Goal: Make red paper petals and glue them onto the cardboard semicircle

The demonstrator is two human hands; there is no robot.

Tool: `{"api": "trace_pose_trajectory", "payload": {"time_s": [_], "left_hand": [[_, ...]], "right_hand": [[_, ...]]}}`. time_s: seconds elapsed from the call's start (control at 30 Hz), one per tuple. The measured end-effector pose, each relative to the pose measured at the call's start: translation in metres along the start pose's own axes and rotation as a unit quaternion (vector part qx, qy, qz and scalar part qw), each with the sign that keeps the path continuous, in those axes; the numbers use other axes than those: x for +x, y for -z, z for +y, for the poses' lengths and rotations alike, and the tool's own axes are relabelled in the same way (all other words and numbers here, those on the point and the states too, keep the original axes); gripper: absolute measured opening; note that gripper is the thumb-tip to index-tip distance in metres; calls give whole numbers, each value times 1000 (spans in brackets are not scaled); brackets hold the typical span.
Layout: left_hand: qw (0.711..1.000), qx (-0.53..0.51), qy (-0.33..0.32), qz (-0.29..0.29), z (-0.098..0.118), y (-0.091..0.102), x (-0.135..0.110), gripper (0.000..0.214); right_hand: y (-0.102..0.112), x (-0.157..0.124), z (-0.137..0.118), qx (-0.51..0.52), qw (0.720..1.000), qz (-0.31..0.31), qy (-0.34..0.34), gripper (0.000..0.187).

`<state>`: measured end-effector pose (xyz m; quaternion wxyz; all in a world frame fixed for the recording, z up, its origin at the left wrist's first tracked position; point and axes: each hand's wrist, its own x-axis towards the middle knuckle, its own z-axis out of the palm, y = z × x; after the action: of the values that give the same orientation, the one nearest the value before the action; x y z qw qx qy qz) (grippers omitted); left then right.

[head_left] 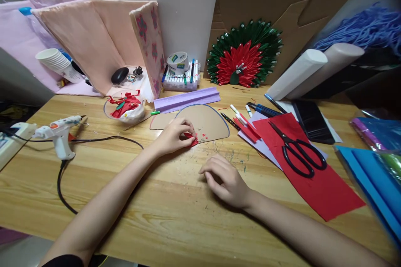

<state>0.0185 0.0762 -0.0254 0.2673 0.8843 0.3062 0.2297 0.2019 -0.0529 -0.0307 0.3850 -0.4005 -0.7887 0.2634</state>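
Observation:
My left hand (175,134) rests over a half-round piece of cardboard (208,119) edged with a blue line. Its thumb and fingers are closed on a small red crepe paper piece (193,141), partly hidden by the fingers. Tiny red scraps (204,136) lie on the cardboard beside it. To the right and nearer to me, my right hand (227,179) hovers at the tabletop with fingers loosely curled and the thumb apart; nothing shows in it. Black-handled scissors (299,154) lie on a red crepe paper sheet (328,192) at the right.
A glue gun (61,135) stands at the left, its black cable (103,138) crossing the wooden table. Behind are a clear bowl of red scraps (125,108), a purple paper strip (188,99), markers (178,79) and a red-green paper fan (246,56). A phone (313,121) lies right.

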Motion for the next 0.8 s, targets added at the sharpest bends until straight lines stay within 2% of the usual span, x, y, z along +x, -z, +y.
{"api": "trace_pose_trajectory", "payload": {"time_s": [0.2,0.33,0.8], "left_hand": [[1000,12,3,-3,3,0,1,9],[1000,22,-5,-2,6,0,1,7],[1000,25,-2,-6,9,0,2,6]], "right_hand": [[3,2,3,-39,994,46,-93,13],[7,4,9,-59,988,63,-130,13],[8,5,10,-50,989,65,-123,12]]}}
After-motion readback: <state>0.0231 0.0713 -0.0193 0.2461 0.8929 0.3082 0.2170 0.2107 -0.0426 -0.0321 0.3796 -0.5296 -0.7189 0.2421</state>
